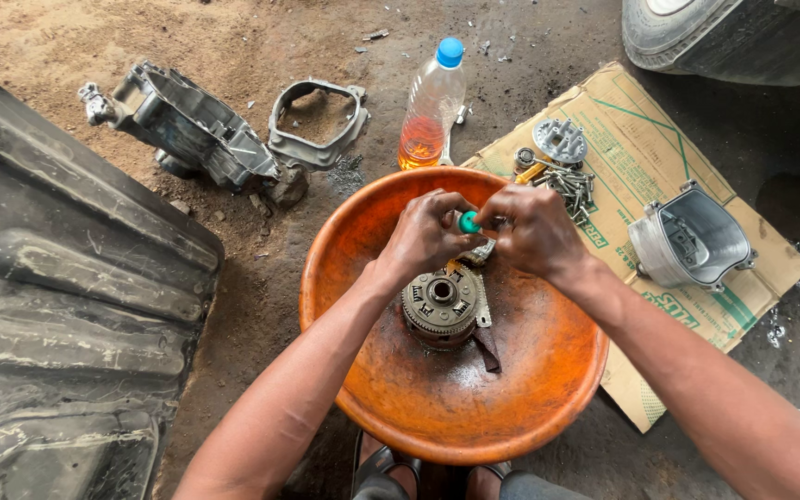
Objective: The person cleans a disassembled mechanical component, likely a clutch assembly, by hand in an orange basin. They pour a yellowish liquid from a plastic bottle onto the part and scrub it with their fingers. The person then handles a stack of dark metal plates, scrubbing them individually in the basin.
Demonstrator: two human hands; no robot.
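Clutch assembly (441,306), a round toothed metal unit, sat near the middle of the orange basin (363,389), where drips and loose bits would be caught. Above it, in the head view, the left hand (428,233) and right hand (531,230) met, fingers curled tight around a small green piece (468,222) pinched between both. A flat metal plate (481,252) showed just beneath them. Bolts (571,185) and a grey housing (692,243) lay on cardboard (631,120), kept off the dirt. A bottle (431,104) of amber liquid stood just beyond the basin.
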